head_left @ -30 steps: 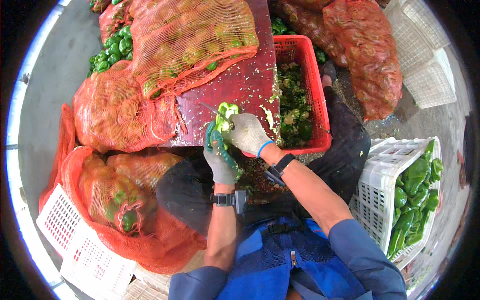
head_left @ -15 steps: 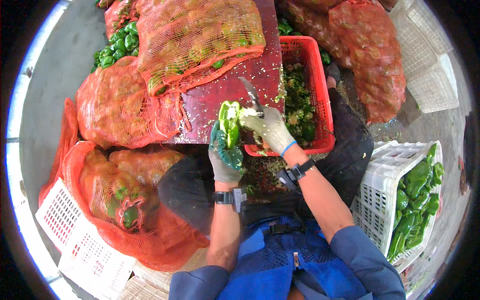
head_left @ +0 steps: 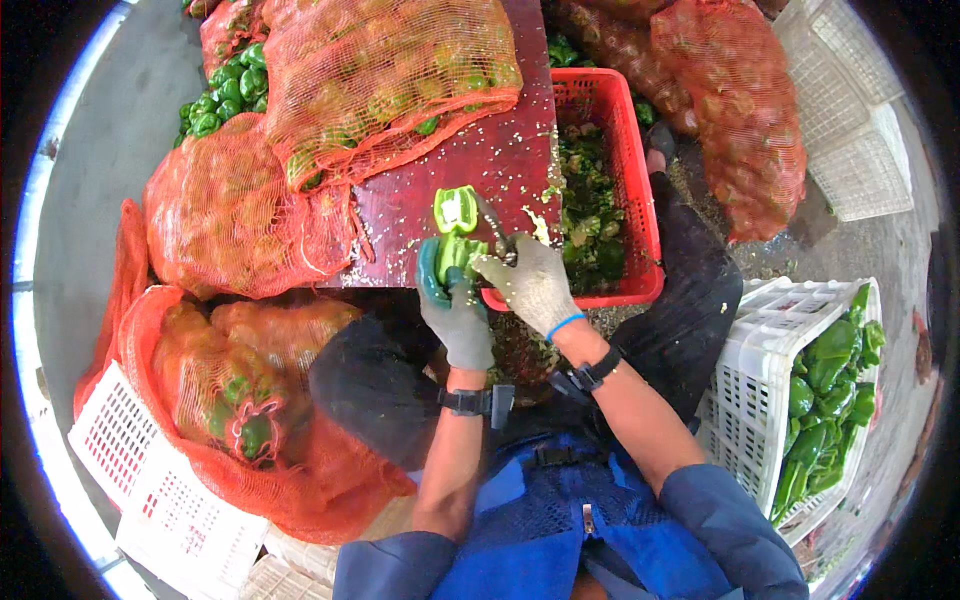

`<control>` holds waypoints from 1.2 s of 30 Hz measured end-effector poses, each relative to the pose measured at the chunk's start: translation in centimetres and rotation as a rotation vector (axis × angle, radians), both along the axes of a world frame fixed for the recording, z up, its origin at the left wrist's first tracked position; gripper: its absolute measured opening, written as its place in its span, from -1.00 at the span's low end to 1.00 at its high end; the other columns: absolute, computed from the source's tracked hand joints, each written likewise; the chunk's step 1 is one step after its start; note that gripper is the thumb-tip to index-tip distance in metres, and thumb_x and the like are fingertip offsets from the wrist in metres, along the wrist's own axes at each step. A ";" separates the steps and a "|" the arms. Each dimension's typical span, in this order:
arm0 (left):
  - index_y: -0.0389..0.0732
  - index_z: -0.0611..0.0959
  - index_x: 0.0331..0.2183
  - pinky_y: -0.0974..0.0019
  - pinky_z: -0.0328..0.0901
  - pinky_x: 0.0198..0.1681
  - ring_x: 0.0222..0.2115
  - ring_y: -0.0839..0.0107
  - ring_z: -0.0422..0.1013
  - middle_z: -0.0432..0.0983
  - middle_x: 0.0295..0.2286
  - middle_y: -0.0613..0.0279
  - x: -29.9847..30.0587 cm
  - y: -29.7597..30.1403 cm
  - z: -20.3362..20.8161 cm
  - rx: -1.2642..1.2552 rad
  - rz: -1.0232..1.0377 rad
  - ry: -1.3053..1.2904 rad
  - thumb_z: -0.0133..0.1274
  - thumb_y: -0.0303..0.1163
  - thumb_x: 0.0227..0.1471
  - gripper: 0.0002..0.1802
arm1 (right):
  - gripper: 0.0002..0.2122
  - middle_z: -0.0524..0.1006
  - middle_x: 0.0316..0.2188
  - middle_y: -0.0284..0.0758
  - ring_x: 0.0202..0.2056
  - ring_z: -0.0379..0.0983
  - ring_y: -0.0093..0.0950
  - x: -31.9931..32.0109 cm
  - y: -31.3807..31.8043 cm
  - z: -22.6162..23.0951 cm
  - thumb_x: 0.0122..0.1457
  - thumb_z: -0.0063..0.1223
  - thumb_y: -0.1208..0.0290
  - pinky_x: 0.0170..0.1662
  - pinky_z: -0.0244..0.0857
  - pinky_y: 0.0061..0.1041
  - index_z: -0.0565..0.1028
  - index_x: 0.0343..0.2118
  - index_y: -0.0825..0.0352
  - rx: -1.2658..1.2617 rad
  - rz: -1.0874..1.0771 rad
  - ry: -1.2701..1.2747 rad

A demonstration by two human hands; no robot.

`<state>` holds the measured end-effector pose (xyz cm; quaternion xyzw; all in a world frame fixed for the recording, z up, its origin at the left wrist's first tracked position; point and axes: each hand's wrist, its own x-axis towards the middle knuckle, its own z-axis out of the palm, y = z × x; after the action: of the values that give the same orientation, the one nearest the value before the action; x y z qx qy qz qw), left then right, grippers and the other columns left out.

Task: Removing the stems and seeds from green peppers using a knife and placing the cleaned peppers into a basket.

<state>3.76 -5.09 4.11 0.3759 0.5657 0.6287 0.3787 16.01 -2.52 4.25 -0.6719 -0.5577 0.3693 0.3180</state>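
Observation:
A split green bell pepper (head_left: 460, 252) is held in my left hand (head_left: 455, 318), which wears a grey glove with a green palm. Its upper part is folded back at the table's front edge, showing a pale inside. My right hand (head_left: 531, 285), in a whitish knit glove with a blue cuff, is closed on a knife (head_left: 489, 214). The blade points up and to the left, beside the pepper, and the right fingers are close against the pepper's right side. The handle is mostly hidden in my fist. Pale seeds lie scattered over the dark red table (head_left: 400, 205).
A red crate (head_left: 645, 190) with green and pale scraps stands right of the table. Orange mesh sacks (head_left: 390, 75) of peppers lie on the table and at left, another sack (head_left: 740, 120) at far right. A white crate (head_left: 745, 345) of pepper pieces sits near right.
The pepper has opened out, its upper part folding away. My right hand has moved down and nearer my left, the knife lowering with it. The pale core by the right fingers no longer shows.

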 end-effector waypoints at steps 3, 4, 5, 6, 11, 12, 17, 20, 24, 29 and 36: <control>-0.39 0.45 0.32 0.22 0.27 0.33 0.22 0.32 0.40 0.46 0.25 0.10 0.8 -0.8 -0.7 0.087 -0.099 -0.019 0.03 -0.62 0.27 -0.40 | -0.62 0.60 -0.48 -0.04 -0.35 0.64 -0.20 -1.2 0.0 -2.1 0.20 0.35 0.16 -0.24 0.46 -0.18 0.58 -0.29 0.48 0.230 0.050 -0.127; -0.36 0.42 0.35 0.23 0.29 0.32 0.21 0.32 0.41 0.46 0.25 0.11 0.5 -0.9 -1.2 0.069 -0.098 -0.071 0.07 -0.58 0.27 -0.37 | -0.64 0.61 -0.46 -0.06 -0.35 0.63 -0.24 -1.1 0.3 -2.6 0.20 0.34 0.19 -0.24 0.47 -0.19 0.59 -0.26 0.49 0.083 0.074 0.074; -0.34 0.39 0.37 0.23 0.30 0.31 0.20 0.33 0.42 0.47 0.25 0.13 0.4 -0.9 -1.3 0.049 -0.101 -0.127 0.10 -0.53 0.27 -0.33 | -0.65 0.63 -0.44 -0.08 -0.35 0.62 -0.28 -0.9 0.5 -2.2 0.20 0.33 0.22 -0.23 0.47 -0.20 0.60 -0.22 0.50 -0.068 0.095 0.270; -0.34 0.39 0.37 0.23 0.30 0.31 0.20 0.33 0.42 0.47 0.25 0.13 0.2 -1.1 -1.4 0.049 -0.101 -0.128 0.10 -0.53 0.27 -0.33 | -0.75 0.63 -0.40 0.08 -0.28 0.61 0.08 -1.0 0.2 -1.1 0.22 0.19 0.28 -0.15 0.47 0.01 0.63 -0.33 0.43 -0.156 0.071 0.349; -0.27 0.31 0.42 0.25 0.37 0.24 0.15 0.36 0.46 0.47 0.24 0.19 0.8 -1.7 -0.9 -0.009 -0.240 -0.415 0.19 -0.32 0.26 -0.20 | -0.71 0.64 -0.39 0.08 -0.24 0.64 0.07 -1.1 -0.8 -2.2 0.19 0.27 0.24 -0.12 0.49 0.00 0.62 -0.31 0.45 -0.032 0.045 0.392; -0.27 0.31 0.43 0.24 0.37 0.24 0.16 0.35 0.45 0.45 0.25 0.19 0.8 -1.7 -0.9 -0.012 -0.220 -0.393 0.19 -0.33 0.26 -0.20 | -0.70 0.63 -0.39 0.08 -0.25 0.64 0.08 -1.2 -1.1 -2.0 0.19 0.28 0.23 -0.13 0.49 0.01 0.60 -0.31 0.45 0.032 0.022 0.149; -0.32 0.34 0.40 0.23 0.33 0.30 0.20 0.33 0.42 0.40 0.29 0.13 0.6 -3.1 -0.3 0.036 -0.261 -0.321 0.19 -0.34 0.22 -0.20 | -0.78 0.60 -0.41 0.10 -0.28 0.60 0.14 -1.3 -2.5 -2.0 0.21 0.17 0.33 -0.19 0.46 0.05 0.57 -0.32 0.43 0.275 0.085 -0.138; -0.36 0.42 0.35 0.23 0.31 0.31 0.20 0.33 0.42 0.44 0.26 0.13 -0.2 -3.3 -0.8 0.051 -0.309 -0.209 0.19 -0.33 0.18 -0.24 | -0.82 0.62 -0.39 0.08 -0.26 0.60 0.13 -0.5 -2.6 -2.8 0.20 0.14 0.36 -0.17 0.46 0.05 0.60 -0.33 0.40 0.343 0.129 -0.119; -0.36 0.46 0.33 0.24 0.33 0.29 0.17 0.33 0.45 0.48 0.22 0.16 0.5 -4.0 -0.2 0.034 -0.293 -0.270 0.19 -0.37 0.16 -0.27 | -0.75 0.67 -0.30 0.08 -0.19 0.63 0.09 0.2 -2.4 -2.5 0.21 0.21 0.29 -0.11 0.49 -0.03 0.65 -0.24 0.42 0.029 0.118 0.159; -0.30 0.44 0.34 0.24 0.41 0.22 0.11 0.34 0.50 0.50 0.21 0.19 0.2 -4.1 -1.3 -0.014 -0.311 -0.328 0.17 -0.42 0.20 -0.30 | -0.74 0.69 -0.33 0.00 -0.31 0.65 -0.24 0.4 -3.3 -1.0 0.22 0.23 0.40 -0.22 0.47 -0.22 0.63 -0.13 0.50 -0.156 0.057 0.243; -0.24 0.35 0.40 0.17 0.47 0.21 0.14 0.22 0.53 0.51 0.21 0.11 -0.5 -4.3 -1.7 -0.020 -0.339 -0.662 0.14 -0.42 0.22 -0.24 | -0.70 0.62 -0.39 0.07 -0.27 0.60 0.07 0.9 -4.6 -2.8 0.10 0.24 0.33 -0.15 0.45 -0.06 0.60 -0.22 0.48 0.202 0.042 -0.023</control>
<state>3.27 -9.41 2.45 0.2367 0.3485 0.6389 0.6436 16.95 -7.08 1.45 -0.6286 -0.6099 0.3098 0.3698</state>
